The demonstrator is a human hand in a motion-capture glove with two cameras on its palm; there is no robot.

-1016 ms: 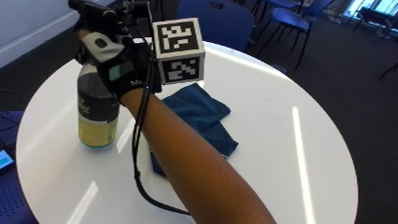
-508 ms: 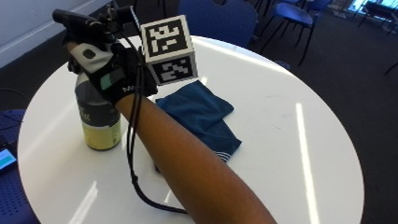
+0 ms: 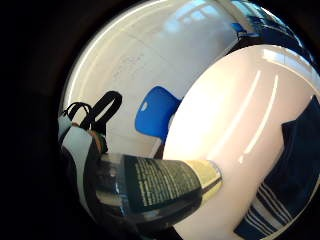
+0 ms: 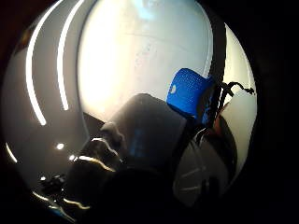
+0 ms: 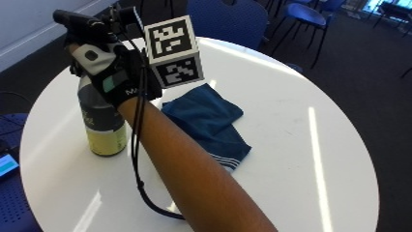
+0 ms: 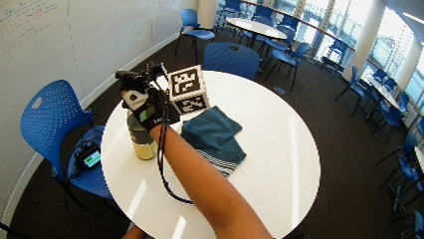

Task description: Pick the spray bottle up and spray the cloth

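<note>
Outside view first: my gloved right hand (image 5: 119,79) is up at the top of the spray bottle (image 5: 103,128), wrapped around its neck and head, so I read the fingers as curled and clamped on it. The bottle stands upright on the round white table (image 5: 289,121), near the table's edge on my left, and its yellowish base looks to be resting on the tabletop, though I cannot tell for certain that it touches. The bottle has a dark upper body with a printed label and a paler lower band. Just beside it, toward the middle of the table, lies the cloth (image 5: 209,121), dark blue and crumpled, with white stripes along the edge nearest me; my forearm (image 5: 186,169) crosses in front of one side of it. Bottle and cloth are near each other but apart. From the little-finger side of the palm I see the bottle (image 3: 160,187) close to the camera, its label text readable as lines but not as words, with the white table (image 3: 240,115) beyond and the cloth (image 3: 295,170) lying on it, stripes showing at one corner. A blue chair (image 3: 155,112) stands on the floor past the table's rim. From the thumb side the bottle's dark shoulder (image 4: 145,140) fills much of the picture, close against the palm, and the same blue chair (image 4: 189,91) shows behind it. The wide outside view shows the hand (image 6: 149,107) on the bottle (image 6: 140,139), the cloth (image 6: 212,137) beside it, and a blue chair (image 6: 50,119) by the wall.
</note>
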